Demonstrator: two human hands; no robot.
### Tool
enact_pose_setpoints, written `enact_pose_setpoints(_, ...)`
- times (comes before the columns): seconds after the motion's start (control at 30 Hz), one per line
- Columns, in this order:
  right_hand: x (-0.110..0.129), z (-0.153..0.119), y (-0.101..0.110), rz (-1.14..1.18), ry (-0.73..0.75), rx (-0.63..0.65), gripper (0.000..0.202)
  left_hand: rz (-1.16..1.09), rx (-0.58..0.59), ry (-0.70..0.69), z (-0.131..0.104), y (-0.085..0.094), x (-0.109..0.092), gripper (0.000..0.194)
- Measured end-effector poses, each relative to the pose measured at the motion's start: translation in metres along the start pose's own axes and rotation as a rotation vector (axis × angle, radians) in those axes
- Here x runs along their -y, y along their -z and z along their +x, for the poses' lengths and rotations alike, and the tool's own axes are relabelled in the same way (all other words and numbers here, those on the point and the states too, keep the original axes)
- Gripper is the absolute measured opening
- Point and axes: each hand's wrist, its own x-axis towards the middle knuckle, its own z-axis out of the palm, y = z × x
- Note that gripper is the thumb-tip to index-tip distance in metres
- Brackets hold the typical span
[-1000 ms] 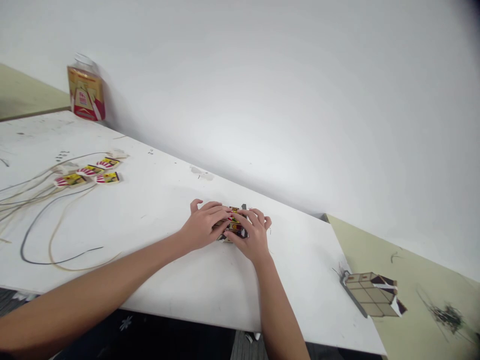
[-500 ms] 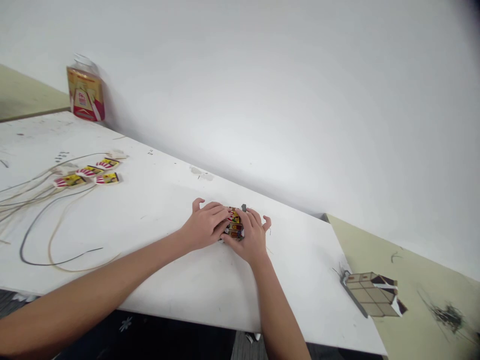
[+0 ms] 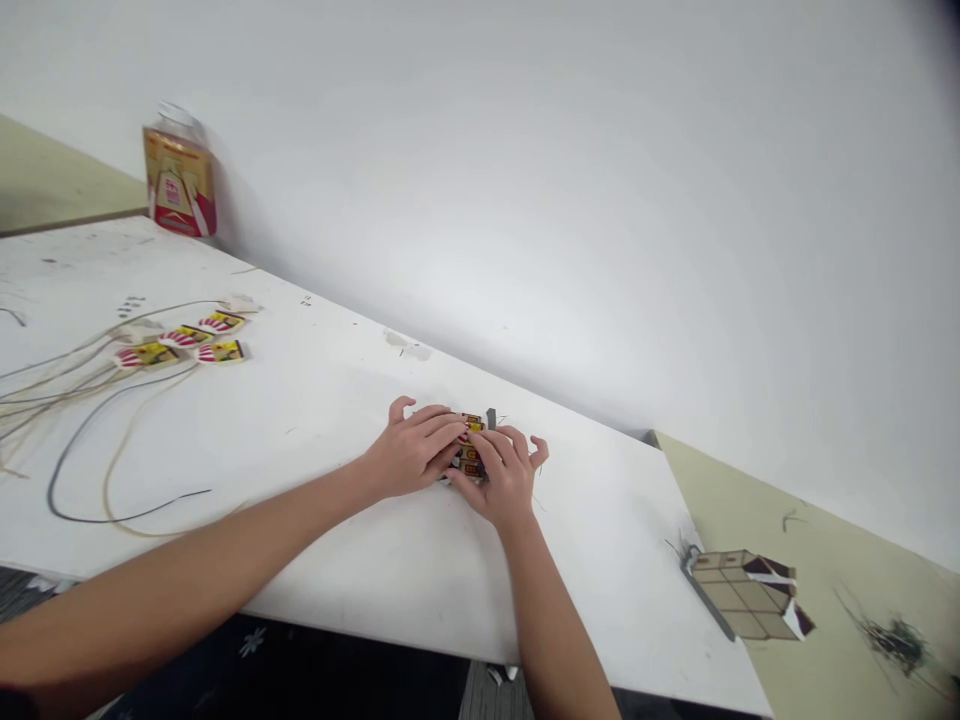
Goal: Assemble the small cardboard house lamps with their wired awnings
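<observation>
Near the middle of the white table (image 3: 330, 540), my left hand (image 3: 420, 448) and my right hand (image 3: 506, 470) are closed round a small stack of printed pieces (image 3: 471, 453). The pieces show yellow, red and brown patches between my fingers; most of the stack is covered. My left fingers press on its left and top, while my right thumb and fingers grip its right side. A small grey piece (image 3: 491, 418) sticks up just behind my right fingers.
Several yellow and red-striped tags (image 3: 220, 352) with cords lie at the left. A red and gold container (image 3: 180, 180) stands at the back left by the wall. A folded brown carton (image 3: 746, 595) lies at the right edge, near tangled dark strands (image 3: 898, 643).
The view has shifted slightly. My fingers have moved a little over the stack, and slightly more of its back edge shows. Both hands still hold it.
</observation>
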Motion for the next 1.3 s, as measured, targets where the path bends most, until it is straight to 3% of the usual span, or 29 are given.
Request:
enact_pose_setpoints(0.2, -0.002, -0.001, -0.005, -0.066, 0.122, -0.162, 0.032, 0.048, -0.027, -0.025, -0.003, -0.003, 0.001, 0.035)
enact_pose_setpoints(0.43, 0.0, 0.001, -0.006, -0.094, 0.14, -0.223, 0.034, 0.031, 0.005, -0.016, 0.0, -0.002, 0.001, 0.033)
enact_pose_setpoints(0.73, 0.0, 0.0, -0.007, -0.145, 0.096, -0.226, 0.035, 0.043, 0.031, 0.011, 0.004, -0.001, -0.001, 0.03)
enact_pose_setpoints(1.3, 0.004, 0.003, -0.017, -0.053, 0.003, -0.277, 0.033, 0.137, -0.042, -0.132, 0.007, -0.003, -0.001, 0.032)
